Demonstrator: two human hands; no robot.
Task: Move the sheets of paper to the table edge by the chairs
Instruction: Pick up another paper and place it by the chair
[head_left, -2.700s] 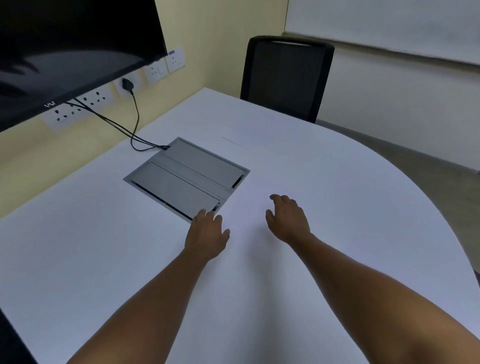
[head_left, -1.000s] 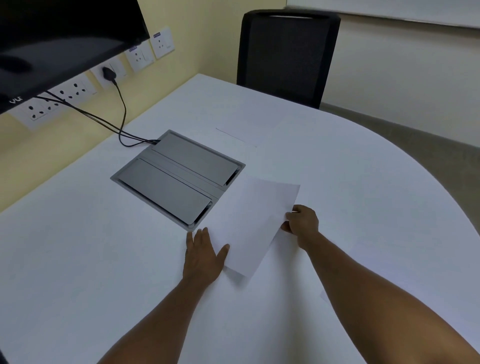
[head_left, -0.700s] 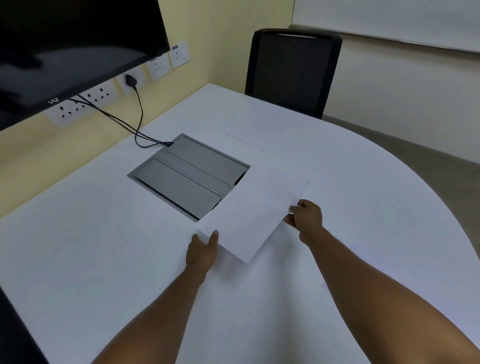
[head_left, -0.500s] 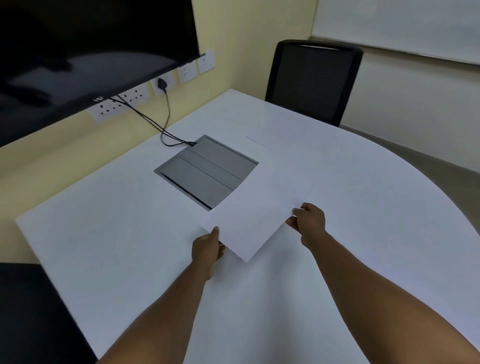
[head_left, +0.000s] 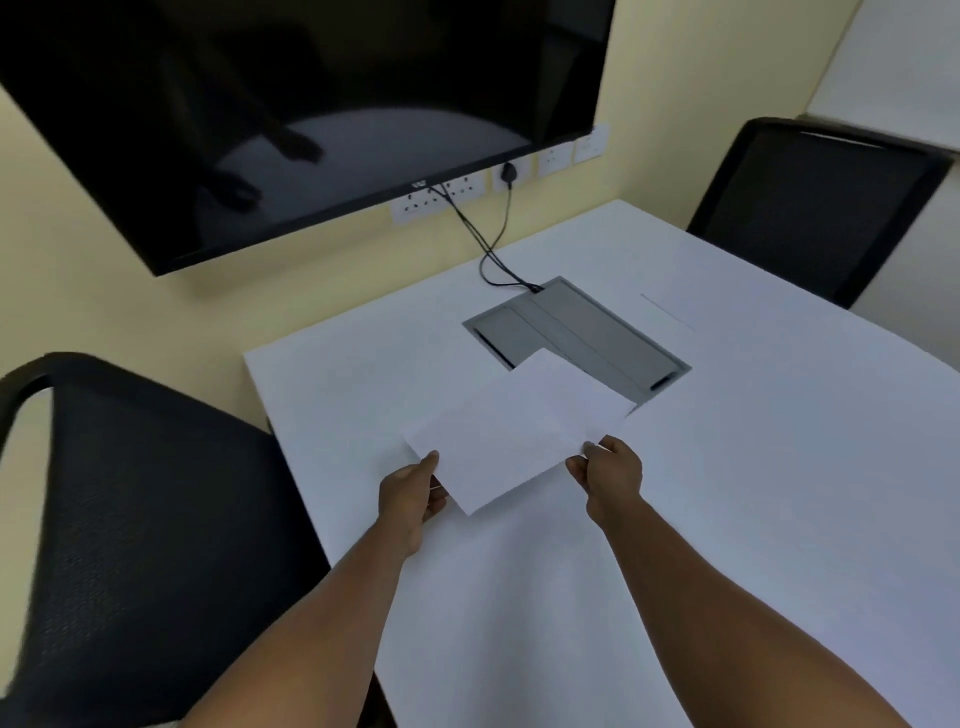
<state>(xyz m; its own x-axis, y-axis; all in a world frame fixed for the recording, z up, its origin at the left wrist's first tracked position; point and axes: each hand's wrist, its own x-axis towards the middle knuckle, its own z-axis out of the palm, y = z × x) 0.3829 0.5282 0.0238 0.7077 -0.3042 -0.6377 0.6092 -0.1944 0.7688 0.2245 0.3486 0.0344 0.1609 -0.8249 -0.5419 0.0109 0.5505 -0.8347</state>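
Observation:
A white sheet of paper (head_left: 511, 434) hangs just above the white table (head_left: 779, 467), tilted, its far corner over the grey cable box. My left hand (head_left: 410, 493) pinches its near left edge and my right hand (head_left: 608, 475) pinches its right edge. A second sheet of paper (head_left: 670, 306) lies flat on the table further back, only its faint near edge showing. A black chair (head_left: 156, 519) stands at the table's left edge, close to my left arm. Another black chair (head_left: 815, 208) stands at the far right side.
A grey cable box (head_left: 587, 332) is sunk in the table, with black cables (head_left: 488, 244) running up to wall sockets (head_left: 457, 195). A large dark screen (head_left: 311, 104) hangs on the yellow wall behind the table.
The sheet came up off the table, held by both hands. My view has swung left, bringing the left chair and the table's left edge into sight; the sheet has moved left with it.

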